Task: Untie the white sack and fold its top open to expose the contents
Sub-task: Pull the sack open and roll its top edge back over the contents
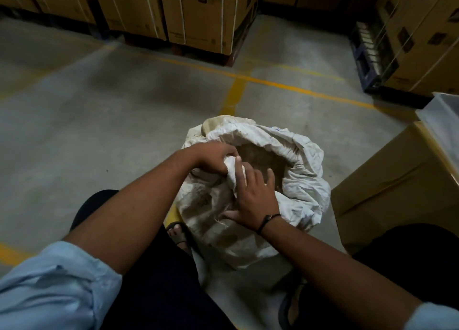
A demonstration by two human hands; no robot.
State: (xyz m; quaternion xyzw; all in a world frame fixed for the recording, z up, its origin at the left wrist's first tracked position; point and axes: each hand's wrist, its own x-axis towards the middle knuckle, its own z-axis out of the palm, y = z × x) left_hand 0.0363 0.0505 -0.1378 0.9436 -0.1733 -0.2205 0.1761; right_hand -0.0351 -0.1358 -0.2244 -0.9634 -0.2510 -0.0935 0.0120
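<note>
Floor: grey concrete floor [99, 121] marked with yellow painted lines [273, 82], in a dim storage area.
Background: strapped cardboard cartons [198, 14] stand in rows along the far side; more cartons sit at the far right.
Near right: a brown cardboard box [387, 188] stands just beside the sack, with a pale translucent container [444, 121] behind its top edge.
White sack: the white sack [305, 180] stands upright on the floor between the person's legs, in front of the sandalled foot [178, 232]. Its mouth is open and the top edge is rolled outward along the far and right sides.
Contents: brownish material [258, 155] shows inside the opening; what it is cannot be told.
Left hand: the left hand [213, 158] is closed around a bunched fold of the sack's near-left rim.
Right hand: the right hand [253, 195] lies over the near rim, fingers curled onto the same bunched cloth, thumb against the sack's outer wall. A dark band [267, 221] circles the wrist.
Sleeves: light blue sleeves [54, 287] are rolled up past the forearms.
</note>
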